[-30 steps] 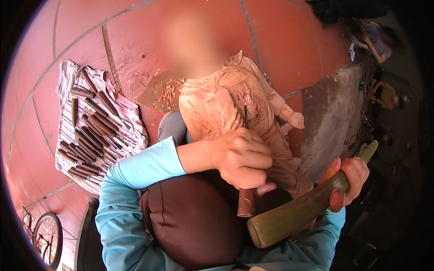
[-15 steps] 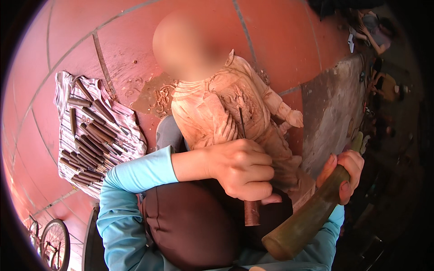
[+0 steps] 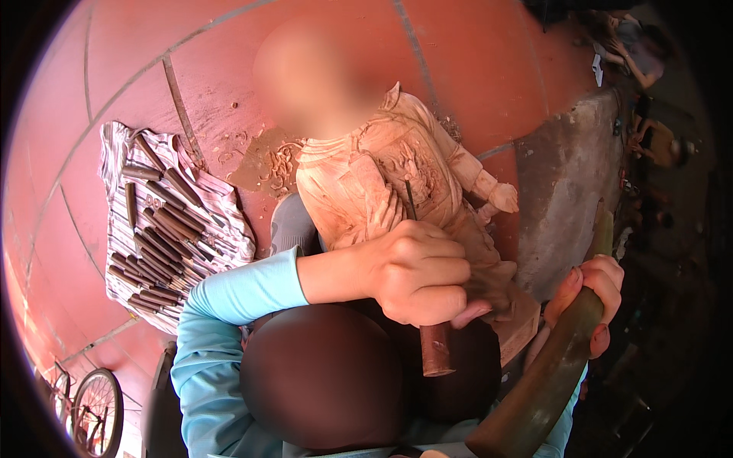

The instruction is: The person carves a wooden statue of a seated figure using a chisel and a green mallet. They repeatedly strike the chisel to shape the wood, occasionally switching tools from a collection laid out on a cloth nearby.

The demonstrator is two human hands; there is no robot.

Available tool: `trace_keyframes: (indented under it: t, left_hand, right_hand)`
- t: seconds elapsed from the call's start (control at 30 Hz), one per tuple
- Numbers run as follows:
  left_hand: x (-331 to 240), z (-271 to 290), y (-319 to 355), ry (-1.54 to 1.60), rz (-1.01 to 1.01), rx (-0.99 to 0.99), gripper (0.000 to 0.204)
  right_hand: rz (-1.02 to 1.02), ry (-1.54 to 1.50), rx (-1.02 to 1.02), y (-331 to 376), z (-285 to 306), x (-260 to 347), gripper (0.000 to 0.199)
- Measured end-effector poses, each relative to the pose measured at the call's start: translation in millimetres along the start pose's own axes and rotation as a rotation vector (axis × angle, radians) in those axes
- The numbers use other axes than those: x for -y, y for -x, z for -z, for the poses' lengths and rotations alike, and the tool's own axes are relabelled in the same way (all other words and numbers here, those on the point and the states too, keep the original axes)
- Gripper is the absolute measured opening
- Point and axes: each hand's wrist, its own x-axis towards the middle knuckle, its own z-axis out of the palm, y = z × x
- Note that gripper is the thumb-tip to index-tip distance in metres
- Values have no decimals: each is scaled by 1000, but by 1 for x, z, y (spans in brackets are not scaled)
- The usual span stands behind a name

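Observation:
My left hand (image 3: 424, 271) is closed round a carving chisel. The brown handle (image 3: 436, 353) shows below my fist, and a thin dark blade (image 3: 410, 200) points up at the statue's chest. Beneath lies a carved wooden statue (image 3: 351, 191), pale tan, with robe folds and a raised pattern on its front; its head area is blurred. On the right, my right hand (image 3: 597, 294) wraps round the narrower part of a smooth greenish-brown club-shaped mallet (image 3: 538, 374). Its thick end hangs at the lower edge, apart from the chisel handle.
Several dark-handled chisels (image 3: 164, 237) lie on a striped cloth (image 3: 118, 153) at left. Wood shavings (image 3: 281, 164) litter the red tiled floor (image 3: 206, 91). A grey slab (image 3: 569, 183) is at right, a bicycle wheel (image 3: 98, 412) lower left. Another person (image 3: 637, 57) sits far upper right.
The mallet's thick end has swung down and right, farther from the chisel handle. My left hand still holds the chisel against the statue; the whole view has shifted slightly.

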Motion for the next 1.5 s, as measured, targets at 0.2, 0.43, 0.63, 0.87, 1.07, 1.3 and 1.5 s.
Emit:
trace_keyframes:
  t: [0.2, 0.43, 0.63, 0.87, 1.07, 1.3, 1.5]
  left_hand:
    - [0, 6, 3, 19, 17, 5, 34]
    - [-7, 37, -29, 79, 315, -530, 14]
    - [19, 40, -23, 74, 576, -505, 31]
    - [40, 51, -57, 286, 597, -701, 22]
    - [53, 46, -54, 123, 605, -665, 19]
    - [57, 39, -56, 121, 628, -646, 19]
    - [34, 66, -60, -22, 549, -654, 21]
  right_hand:
    - [72, 170, 70, -17, 3, 8, 79]
    - [84, 171, 140, -15, 8, -2, 75]
    - [-58, 72, 117, 5, -6, -24, 45]
    - [-375, 56, 262, 21, -3, -36, 52]
    - [-645, -87, 234, 13, -24, -50, 37]
    - [-760, -213, 210, 10, -20, -55, 56]
    - [-749, -213, 287, 2, -26, -46, 48]
